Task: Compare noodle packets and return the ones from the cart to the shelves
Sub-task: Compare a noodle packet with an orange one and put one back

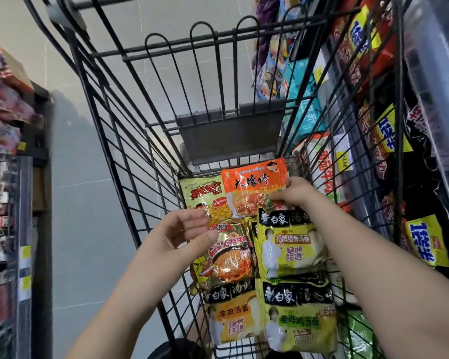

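Several noodle packets lie in a black wire cart [130, 161]. My right hand [294, 194] pinches the lower right edge of an orange packet [252, 183] at the cart's far end. Beside it on the left lies a yellow-green packet [204, 194]. My left hand [176, 235] hovers over the cart's left side with relaxed fingers, close to the yellow-green packet and a gold packet with a noodle bowl picture [226, 257]; it holds nothing. Nearer me lie three yellow-and-black packets: one on the right [290, 244], one at the near left [231, 314], one at the near right [298, 320].
Shelves on the right [389, 104] carry rows of red, black and teal noodle packs with yellow labels, close against the cart's side. A darker shelf unit [8, 177] with pink and red packs stands on the left. Grey tiled floor [88, 203] runs between.
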The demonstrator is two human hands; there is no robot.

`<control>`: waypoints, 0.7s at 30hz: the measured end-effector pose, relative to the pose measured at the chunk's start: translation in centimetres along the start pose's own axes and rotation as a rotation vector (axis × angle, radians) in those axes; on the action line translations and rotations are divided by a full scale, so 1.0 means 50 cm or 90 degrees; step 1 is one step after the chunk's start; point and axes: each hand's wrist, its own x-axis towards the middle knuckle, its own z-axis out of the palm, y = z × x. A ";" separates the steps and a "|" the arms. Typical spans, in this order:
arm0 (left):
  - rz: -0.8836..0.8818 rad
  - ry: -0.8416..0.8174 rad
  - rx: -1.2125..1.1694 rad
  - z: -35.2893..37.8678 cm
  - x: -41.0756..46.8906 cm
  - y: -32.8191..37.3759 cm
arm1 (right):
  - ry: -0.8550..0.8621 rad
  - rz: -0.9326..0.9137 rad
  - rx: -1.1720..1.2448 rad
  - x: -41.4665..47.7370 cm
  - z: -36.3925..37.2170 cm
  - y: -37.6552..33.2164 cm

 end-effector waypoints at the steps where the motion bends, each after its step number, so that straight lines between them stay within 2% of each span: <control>1: 0.000 0.002 0.010 0.001 0.000 0.000 | -0.009 -0.010 0.008 -0.001 -0.003 0.000; 13: -0.027 0.083 0.067 0.042 0.046 -0.040 | 0.045 -0.111 0.214 -0.032 -0.036 0.019; 21: -0.056 0.244 -0.079 0.086 0.137 -0.083 | 0.070 -0.141 0.320 -0.096 -0.046 0.054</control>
